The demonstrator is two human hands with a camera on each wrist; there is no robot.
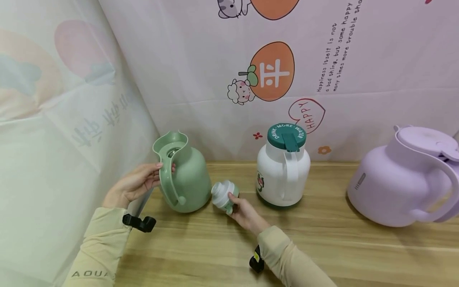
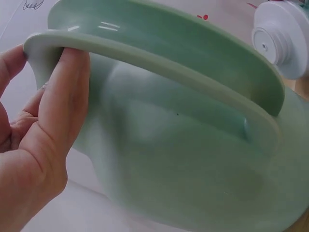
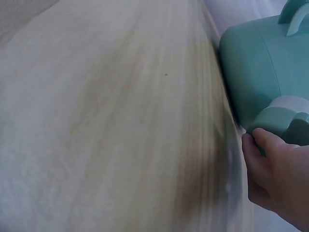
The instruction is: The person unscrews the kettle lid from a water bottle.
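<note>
At the back left of the table, a green thermos jug (image 1: pixel 195 175) stands with its top opening uncovered. My left hand (image 1: pixel 140 183) holds the upper end of its handle (image 1: pixel 166 175), thumb on one side and fingers reaching through behind it, as the left wrist view shows. Just right of the jug, my right hand (image 1: pixel 245 213) grips the jug's lid (image 1: pixel 219 193), a white stopper with a green cap part. The lid is tipped sideways, its white end toward the jug. In the right wrist view, thumb and fingers pinch the green part (image 3: pixel 273 121) close by the jug's base.
A white jug (image 1: pixel 274 171) with a dark green lid stands right of my right hand. Farther right is a large lilac jug (image 1: pixel 383 187). Printed cloth (image 1: pixel 201 71) hangs behind the wooden table (image 1: pixel 201 247), and more cloth (image 1: pixel 46 159) hangs along the left.
</note>
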